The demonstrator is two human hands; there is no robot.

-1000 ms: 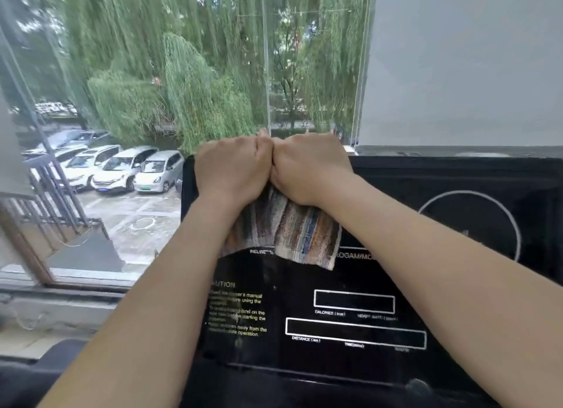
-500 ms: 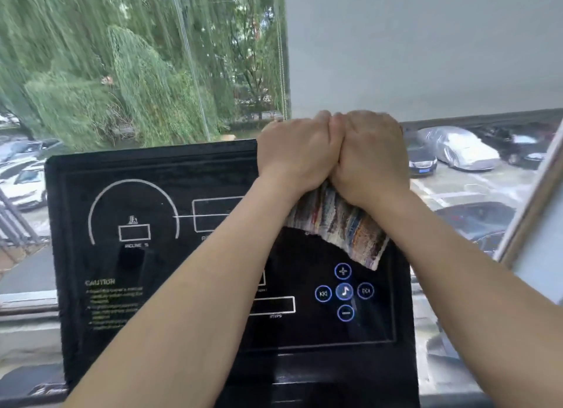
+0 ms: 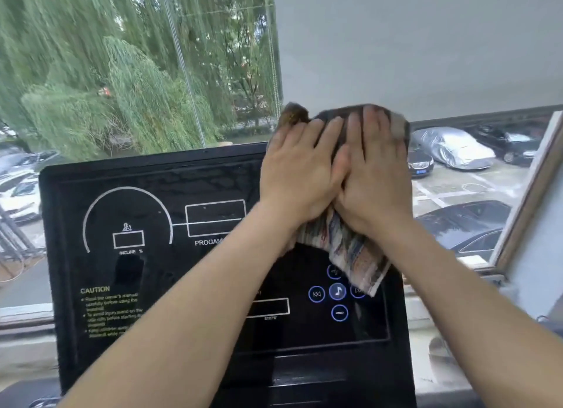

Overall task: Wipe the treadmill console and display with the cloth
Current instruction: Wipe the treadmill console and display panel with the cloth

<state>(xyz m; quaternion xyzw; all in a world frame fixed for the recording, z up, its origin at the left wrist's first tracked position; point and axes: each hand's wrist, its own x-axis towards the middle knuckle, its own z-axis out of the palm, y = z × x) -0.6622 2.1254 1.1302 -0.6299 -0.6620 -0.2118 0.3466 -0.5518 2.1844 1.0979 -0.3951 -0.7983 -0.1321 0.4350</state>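
Closest to us, our forearms (image 3: 189,322) reach up across the console (image 3: 304,374), hiding the middle of its glossy black display (image 3: 182,270) incl. some readouts. Lower right on the display sit the lit music buttons (image 3: 337,292), one partly under the hanging corner of the cloth (image 3: 355,255). Further up, our left hand (image 3: 300,176) and right hand (image 3: 376,176) lie side by side, thumbs touching, fingers straight and flat. Neither curls round anything; both just press the striped cloth onto the console's top right corner, w/ the cloth's upper part sticking up past the top edge. Best way on, we judge: even palm pressure and long overlapping passes toward the left, since the area round the incline dial (image 3: 128,221) looks streaky (smears or reflections, can't tell). Go light over the buttons so nothing triggers, and mind the loose lower flap, which could bunch. Only our own arms get in the way of the panel. Beyond it: the sill (image 3: 24,316), glass w/ a grey roller blind (image 3: 426,42) half down, then parked cars (image 3: 454,147) and willow trees (image 3: 122,87) outside.
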